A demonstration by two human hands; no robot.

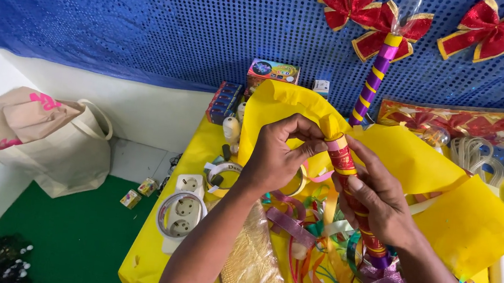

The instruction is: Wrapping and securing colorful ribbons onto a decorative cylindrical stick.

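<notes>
Both hands meet above the yellow-covered surface [143, 255]. The left hand [275, 156] has its grip pinched on the top end of a red-and-gold wrapped stick [343, 160], where a bit of yellow tissue paper [436, 173] pokes out. The right hand [382, 205] has its grip closed around the stick's middle, holding it tilted, its lower end near a purple ribbon bow [382, 281]. The paper spreads wide behind the hands. Loose coloured ribbons [312, 279] lie tangled below. A white power strip [182, 212] sits to the left, and a cream tote bag [46, 142] rests on the floor.
</notes>
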